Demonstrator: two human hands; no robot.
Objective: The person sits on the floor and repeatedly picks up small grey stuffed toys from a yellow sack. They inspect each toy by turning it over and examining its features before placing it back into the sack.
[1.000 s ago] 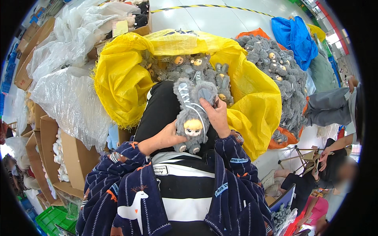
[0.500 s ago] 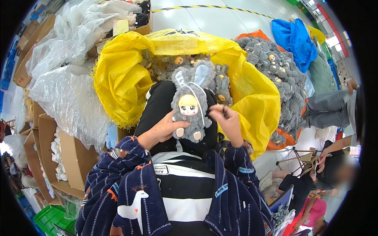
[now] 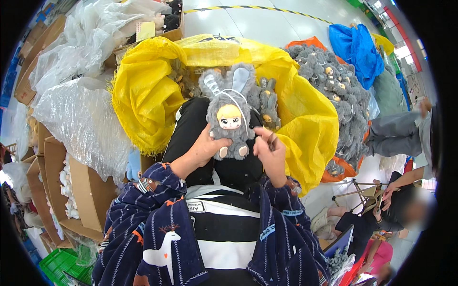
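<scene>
A grey plush bunny doll [image 3: 231, 138] with a round painted face, blond fringe and long ears stands upright over my lap. My left hand [image 3: 206, 147] is closed round its lower side, thumb across the belly. A white cord [image 3: 242, 106] loops over the doll's head and hangs down beside its face. Just right of the doll, my right hand [image 3: 271, 153] is closed with curled fingers. Something small and dark shows between those fingers, too unclear to name. Beyond my knees, an opened yellow woven sack [image 3: 305, 119] holds more grey plush dolls [image 3: 270, 102].
An orange sack to the right overflows with a heap of grey dolls [image 3: 329, 90], near a blue bag [image 3: 357, 52]. Cardboard boxes [image 3: 90, 195] and clear plastic sheeting [image 3: 81, 119] crowd the left. At right, a co-worker's hands [image 3: 387, 196] are beside a folding stool.
My left hand has moved the doll slightly up and away from me. My right hand has shifted a little left and nearer to me, still beside it.
</scene>
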